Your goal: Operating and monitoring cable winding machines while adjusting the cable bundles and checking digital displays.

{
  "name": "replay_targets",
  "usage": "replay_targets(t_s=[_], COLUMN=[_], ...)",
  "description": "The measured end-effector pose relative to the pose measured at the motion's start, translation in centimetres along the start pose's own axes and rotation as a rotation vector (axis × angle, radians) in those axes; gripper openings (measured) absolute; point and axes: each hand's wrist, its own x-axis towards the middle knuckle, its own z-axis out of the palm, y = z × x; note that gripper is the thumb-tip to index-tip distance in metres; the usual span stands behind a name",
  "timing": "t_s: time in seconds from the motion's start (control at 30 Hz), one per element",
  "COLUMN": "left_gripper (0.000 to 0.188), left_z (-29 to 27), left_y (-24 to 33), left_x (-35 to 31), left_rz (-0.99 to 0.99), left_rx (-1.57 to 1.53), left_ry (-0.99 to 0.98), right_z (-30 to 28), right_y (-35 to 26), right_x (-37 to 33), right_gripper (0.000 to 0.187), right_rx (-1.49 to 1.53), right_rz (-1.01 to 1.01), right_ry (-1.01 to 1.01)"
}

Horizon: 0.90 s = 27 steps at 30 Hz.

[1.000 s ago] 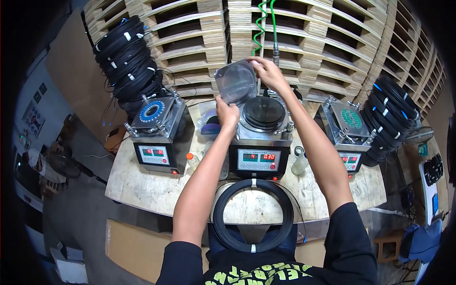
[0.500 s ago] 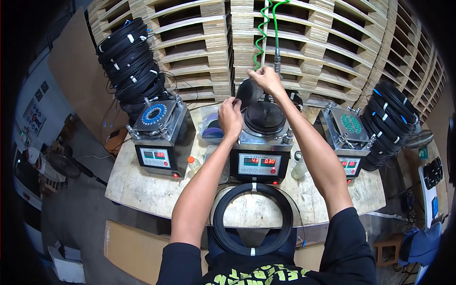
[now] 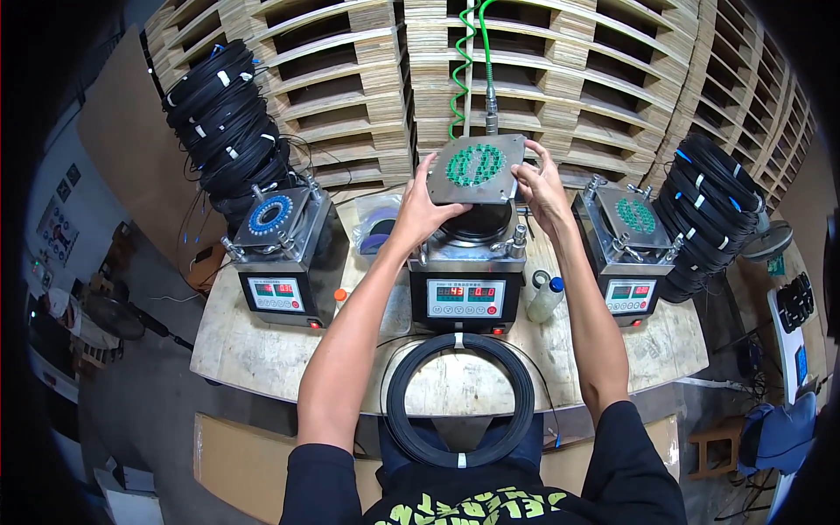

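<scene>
A square metal fixture plate (image 3: 475,194) set with rings of small green fittings is held up over the middle machine (image 3: 468,302). My left hand (image 3: 423,203) grips its left edge, the thumb along the near side. My right hand (image 3: 544,188) holds the right edge with fingers at the far corner. The plate tilts, its green-studded face toward me. Beneath it, the machine's dark round platen (image 3: 477,226) is partly hidden. A coil of black cable (image 3: 398,402) with white ties rests across my lap against the table edge.
Similar machines stand left (image 3: 276,282) and right (image 3: 626,284), carrying plates with blue and green fittings. Stacks of black cable coils (image 3: 229,131) flank them. A blue-capped bottle (image 3: 545,302) and an orange-capped bottle (image 3: 340,297) stand on the wooden table (image 3: 236,350). Pallets (image 3: 350,79) rise behind.
Both hands were apart above the platen, beside a dark sheet or disc. Now they hold the green-studded plate between them over the machine. The view has shifted slightly.
</scene>
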Motion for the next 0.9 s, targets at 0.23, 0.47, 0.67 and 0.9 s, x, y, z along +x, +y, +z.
replay_targets(t_s=[0.23, 0.47, 0.67, 0.9], left_gripper=[0.113, 0.077, 0.086, 0.081], left_z=[-0.2, 0.0, 0.1, -0.1], left_y=[0.0, 0.1, 0.8, 1.2], left_x=[-0.1, -0.3, -0.3, -0.6], left_rz=[-0.013, -0.223, -0.388, -0.447], left_rx=[-0.016, -0.079, 0.074, 0.184], left_ry=[0.121, 0.226, 0.290, 0.277], right_z=[-1.9, -2.0, -2.4, -2.3], right_y=[0.8, 2.7, 2.3, 2.4], right_x=[0.1, -0.9, -1.6, -1.5], right_gripper=[0.068, 0.064, 0.067, 0.068], right_rx=[0.006, -0.036, -0.195, -0.390], right_rz=[0.070, 0.199, 0.265, 0.271], right_ry=[-0.084, -0.095, -0.076, -0.035])
